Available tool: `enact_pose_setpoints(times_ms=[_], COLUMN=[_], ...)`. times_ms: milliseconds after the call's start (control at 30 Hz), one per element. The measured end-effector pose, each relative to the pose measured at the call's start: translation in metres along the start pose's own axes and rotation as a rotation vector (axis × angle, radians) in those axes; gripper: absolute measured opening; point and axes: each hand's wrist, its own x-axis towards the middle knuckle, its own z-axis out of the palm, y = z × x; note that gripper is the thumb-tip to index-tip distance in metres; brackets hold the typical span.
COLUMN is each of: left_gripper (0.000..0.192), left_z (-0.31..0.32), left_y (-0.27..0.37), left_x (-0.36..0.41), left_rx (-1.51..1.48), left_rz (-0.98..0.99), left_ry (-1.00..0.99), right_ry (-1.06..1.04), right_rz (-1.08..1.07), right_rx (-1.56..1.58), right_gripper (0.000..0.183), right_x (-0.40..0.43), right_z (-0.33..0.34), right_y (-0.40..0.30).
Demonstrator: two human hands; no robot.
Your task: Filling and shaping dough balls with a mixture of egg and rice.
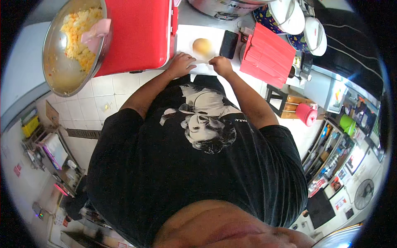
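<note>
A rounded, yellowish mound of food [202, 46], blurred, sits on a white sheet [185, 37] in front of me. What the food is cannot be told from its blur. At the sheet's near edge, my right hand [221, 65] has its fingertips pinched together on a pale, thin edge of wrapping. My left hand [182, 65] rests at the near left corner, thumb and fingers spread around the same edge; whether it grips the edge is unclear. Both hands are just short of the mound, not touching it.
A red cooler box [136, 34] stands at the left, beside a large steel bowl [49, 59] of yellow rice with a pink scoop [96, 32]. A black phone [229, 44] and stacked red paper sheets [268, 54] lie to the right. A steel pot [214, 9] and lidded patterned pots [285, 17] stand behind.
</note>
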Motion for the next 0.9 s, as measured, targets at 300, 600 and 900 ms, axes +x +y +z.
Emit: enact_pose_setpoints(times_ms=[300,600,900], left_gripper=[0.025,0.02,0.026], left_z=[0.012,0.021,0.017], left_y=[-0.025,-0.028,-0.02], left_x=[0.019,0.019,0.023], left_rx=[-0.074,-0.269,-0.348], left_rz=[-0.091,-0.377,-0.379], left_ry=[-0.304,-0.226,-0.233], right_ry=[-0.143,-0.085,-0.145], right_rz=[0.105,-0.063,0.128], right_rx=[0.028,0.256,0.28], right_gripper=[0.014,0.018,0.015], right_x=[0.011,0.01,0.01], right_z=[-0.004,-0.013,-0.01], right_y=[-0.005,-0.002,-0.005])
